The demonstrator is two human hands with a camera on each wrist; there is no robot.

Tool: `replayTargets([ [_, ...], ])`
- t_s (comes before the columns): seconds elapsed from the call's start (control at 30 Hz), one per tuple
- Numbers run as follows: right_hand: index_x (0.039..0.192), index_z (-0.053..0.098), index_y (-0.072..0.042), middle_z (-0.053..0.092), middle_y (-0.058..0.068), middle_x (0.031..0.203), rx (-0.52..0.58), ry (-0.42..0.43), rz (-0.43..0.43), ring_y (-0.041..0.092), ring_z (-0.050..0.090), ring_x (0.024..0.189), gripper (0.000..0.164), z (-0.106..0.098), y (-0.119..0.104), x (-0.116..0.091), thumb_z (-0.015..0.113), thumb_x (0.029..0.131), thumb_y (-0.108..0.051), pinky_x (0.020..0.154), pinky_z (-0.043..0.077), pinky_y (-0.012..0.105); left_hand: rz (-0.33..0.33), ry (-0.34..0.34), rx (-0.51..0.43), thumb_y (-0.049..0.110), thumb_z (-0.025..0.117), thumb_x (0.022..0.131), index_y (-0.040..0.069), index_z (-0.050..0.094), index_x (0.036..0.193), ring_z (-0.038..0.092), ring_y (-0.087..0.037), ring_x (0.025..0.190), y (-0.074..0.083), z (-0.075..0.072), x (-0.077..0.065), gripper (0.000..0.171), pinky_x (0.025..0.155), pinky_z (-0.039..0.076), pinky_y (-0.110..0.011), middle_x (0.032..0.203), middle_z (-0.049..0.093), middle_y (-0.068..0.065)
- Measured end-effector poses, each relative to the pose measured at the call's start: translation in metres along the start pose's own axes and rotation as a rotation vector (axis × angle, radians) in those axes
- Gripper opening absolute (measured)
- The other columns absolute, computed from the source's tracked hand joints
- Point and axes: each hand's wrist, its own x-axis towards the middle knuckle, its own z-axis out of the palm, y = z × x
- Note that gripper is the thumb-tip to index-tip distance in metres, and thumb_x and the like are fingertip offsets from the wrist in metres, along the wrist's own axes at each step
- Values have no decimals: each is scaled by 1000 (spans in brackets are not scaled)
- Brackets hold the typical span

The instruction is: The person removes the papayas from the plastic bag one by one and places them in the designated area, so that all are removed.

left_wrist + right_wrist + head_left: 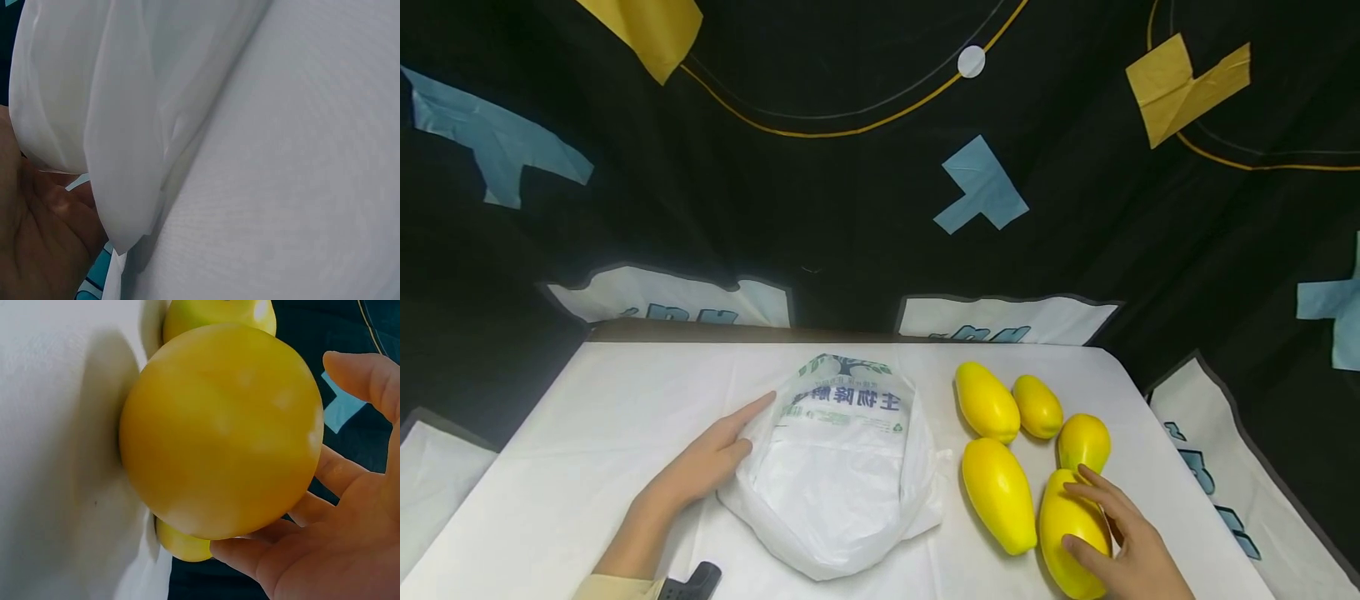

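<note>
A white plastic bag (pixel 842 483) with green print and Chinese lettering lies on the table, puffed up. My left hand (pixel 711 458) is at its left side, the index finger stretched along the upper edge and the thumb apart from it; the bag partly hides the other fingers in the left wrist view. Several smooth yellow papayas lie to the right of the bag. Over the nearest papaya (pixel 1070 533) my right hand (pixel 1123 533) spreads its fingers. In the right wrist view this papaya (pixel 222 431) is large, the thumb standing off its surface and the fingers beside it.
Another papaya (pixel 997 496) lies between the bag and the right hand, with others (pixel 987 402) farther back. The white-covered table (pixel 647 383) ends at a black curtain (pixel 820 217) bearing blue and gold tape pieces. A dark wrist device (pixel 692 581) sits by the left sleeve.
</note>
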Motion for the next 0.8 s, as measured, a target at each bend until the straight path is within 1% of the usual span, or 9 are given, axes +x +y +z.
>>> replayTargets([
  [0.27,137,51,-13,25,15,157,-38,60,-65,48,26,138,72,-3,-2,-2,76,79,-48,101,33,67,-2,3,9,0,39,93,17,27,155,16,-38,145,0,0,2,66,115,12,-60,159,24,-11],
  [0.4,137,51,-13,30,14,155,-32,135,-129,47,31,136,69,-5,-7,-2,75,81,-45,100,36,64,1,4,7,0,39,92,18,27,155,16,-38,145,0,0,2,67,115,12,-60,159,24,-11],
  [0.47,138,50,-13,36,12,152,-24,201,-170,43,35,135,67,-6,-10,-1,76,83,-40,101,38,58,4,8,9,-1,39,92,18,27,155,16,-38,145,1,0,1,67,115,12,-60,159,24,-11],
  [0.53,140,50,-14,42,8,148,-10,277,-219,37,40,134,65,-6,-16,0,77,84,-32,102,41,42,8,13,17,-1,40,92,18,27,155,17,-38,145,1,0,1,67,115,13,-60,159,25,-11],
  [0.6,141,50,-14,49,5,143,-19,362,-275,32,47,129,64,-4,-22,2,77,84,-25,98,44,24,13,17,34,0,41,93,17,27,155,18,-38,145,1,-1,1,66,115,13,-59,159,25,-11],
  [0.7,140,52,-18,57,2,134,-29,452,-360,24,55,120,62,-1,-34,6,77,83,-18,94,37,4,32,38,83,3,42,95,16,28,155,21,-38,144,2,-3,0,62,115,17,-58,158,27,-12],
  [0.73,140,52,-19,58,1,133,-43,467,-385,22,56,118,62,0,-39,8,77,83,-18,93,36,4,40,52,105,5,42,96,17,29,155,24,-38,143,3,-5,-1,61,114,19,-58,157,29,-12],
  [0.77,140,53,-21,58,0,132,-57,474,-411,22,55,118,61,1,-44,10,77,83,-18,97,39,10,52,72,134,7,43,97,18,29,155,26,-38,142,3,-6,-1,60,114,20,-58,157,30,-12],
  [0.8,140,52,-24,58,-1,133,-64,470,-442,22,54,120,62,2,-49,12,77,83,-18,102,41,19,67,94,174,10,44,98,19,29,155,28,-38,141,4,-8,-2,59,114,22,-58,156,31,-12],
])
